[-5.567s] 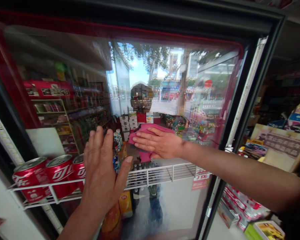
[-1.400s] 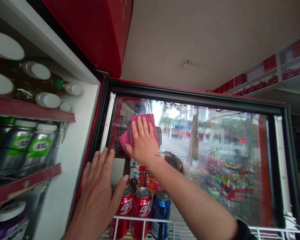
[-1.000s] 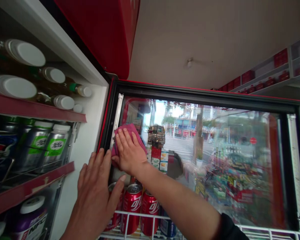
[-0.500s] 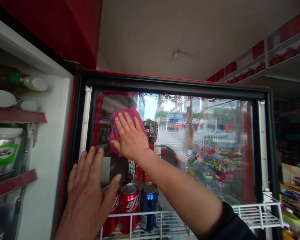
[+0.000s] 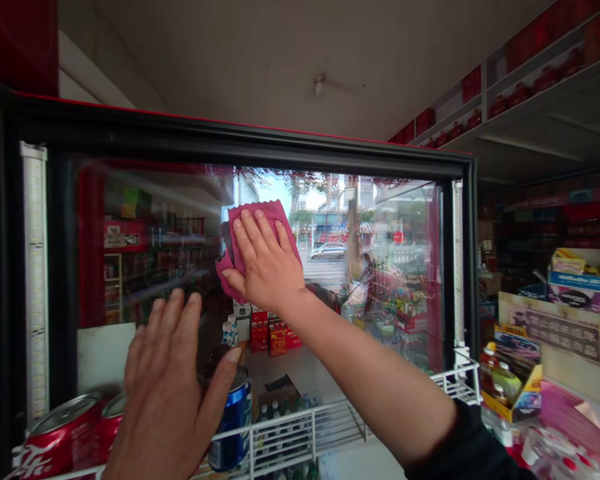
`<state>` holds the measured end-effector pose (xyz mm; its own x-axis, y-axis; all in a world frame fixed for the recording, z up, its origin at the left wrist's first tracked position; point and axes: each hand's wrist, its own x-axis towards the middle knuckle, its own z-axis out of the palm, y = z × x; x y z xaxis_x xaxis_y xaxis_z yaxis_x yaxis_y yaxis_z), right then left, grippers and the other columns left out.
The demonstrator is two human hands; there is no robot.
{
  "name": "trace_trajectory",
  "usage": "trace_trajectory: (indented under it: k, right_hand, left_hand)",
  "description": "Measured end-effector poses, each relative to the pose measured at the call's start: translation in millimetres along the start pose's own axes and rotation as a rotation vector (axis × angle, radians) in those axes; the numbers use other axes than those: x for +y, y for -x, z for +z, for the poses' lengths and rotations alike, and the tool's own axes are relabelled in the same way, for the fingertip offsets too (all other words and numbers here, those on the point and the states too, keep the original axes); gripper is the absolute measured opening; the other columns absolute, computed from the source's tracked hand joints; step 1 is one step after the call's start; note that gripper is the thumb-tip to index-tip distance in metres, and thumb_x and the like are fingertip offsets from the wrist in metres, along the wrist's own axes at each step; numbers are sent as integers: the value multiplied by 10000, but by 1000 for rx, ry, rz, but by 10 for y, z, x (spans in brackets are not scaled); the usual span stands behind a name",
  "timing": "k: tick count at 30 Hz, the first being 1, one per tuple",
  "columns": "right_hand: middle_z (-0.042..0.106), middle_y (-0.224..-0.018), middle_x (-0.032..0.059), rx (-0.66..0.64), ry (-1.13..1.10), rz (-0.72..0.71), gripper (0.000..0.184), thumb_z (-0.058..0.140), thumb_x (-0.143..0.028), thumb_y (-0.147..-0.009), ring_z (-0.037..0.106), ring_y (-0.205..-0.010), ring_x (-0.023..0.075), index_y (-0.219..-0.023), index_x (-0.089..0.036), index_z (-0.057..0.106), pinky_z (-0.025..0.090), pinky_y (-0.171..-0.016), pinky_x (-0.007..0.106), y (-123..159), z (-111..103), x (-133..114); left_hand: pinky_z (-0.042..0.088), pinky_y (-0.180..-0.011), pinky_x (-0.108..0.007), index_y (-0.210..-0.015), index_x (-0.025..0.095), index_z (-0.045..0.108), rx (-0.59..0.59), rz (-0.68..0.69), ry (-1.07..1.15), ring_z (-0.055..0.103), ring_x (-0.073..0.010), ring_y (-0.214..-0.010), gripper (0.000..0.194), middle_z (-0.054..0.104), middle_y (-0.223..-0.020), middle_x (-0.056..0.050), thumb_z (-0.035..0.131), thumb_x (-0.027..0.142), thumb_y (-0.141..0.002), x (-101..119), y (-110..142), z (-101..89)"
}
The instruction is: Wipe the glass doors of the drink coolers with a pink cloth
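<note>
My right hand (image 5: 267,265) presses a pink cloth (image 5: 260,215) flat against the glass of an open cooler door (image 5: 390,280), high up and left of the middle. The fingers lie together on the cloth, pointing up. My left hand (image 5: 169,387) rests flat on the glass lower down, fingers spread, holding nothing. The glass mirrors a street and shop shelves.
A white wire rack (image 5: 325,427) on the door's inner side carries red cans (image 5: 60,433) and a blue can (image 5: 233,427). The black door frame (image 5: 230,137) borders the pane. Cardboard boxes of goods (image 5: 555,327) stand at the right, with red boxes on a high shelf (image 5: 525,73).
My view has swung right, so the cooler's inside shelves are out of sight. My right hand with the cloth has slid slightly right along the upper glass. The left hand stays flat.
</note>
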<state>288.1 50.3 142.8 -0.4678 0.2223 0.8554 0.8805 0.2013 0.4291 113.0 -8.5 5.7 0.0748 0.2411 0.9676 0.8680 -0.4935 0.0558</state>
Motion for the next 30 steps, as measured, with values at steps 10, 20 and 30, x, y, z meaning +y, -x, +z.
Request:
trace_trajectory:
  k: [10, 20, 30]
  right_hand:
    - [170, -1926, 125, -55, 26, 67, 892, 500, -620, -1119, 137, -1797, 338, -1805, -103, 264, 90, -1475, 553, 456, -195, 767]
    - [177, -1927, 125, -47, 110, 224, 898, 456, -633, -1116, 108, -1803, 322, -1818, -119, 231, 101, -1467, 561, 950, -267, 1572]
    - [233, -1907, 180, 117, 158, 426, 884, 464, -601, -1108, 172, -1787, 354, -1803, -100, 247, 190, -1441, 611, 1523, -239, 2345]
  left_hand:
    - [254, -1392, -740, -1816, 255, 142, -44, 24, 45, 222, -434, -1768, 862, 259, -1888, -183, 461, 559, -1074, 504, -32, 280]
    - [235, -1401, -734, -1797, 194, 215, -55, 24, 78, 249, -445, -1758, 848, 308, -1858, -235, 488, 546, -1076, 972, -40, 507]
    - [278, -1357, -790, -1788, 202, 262, -40, 21, 108, 310, -491, -1725, 836, 360, -1835, -240, 461, 581, -1070, 1295, -71, 720]
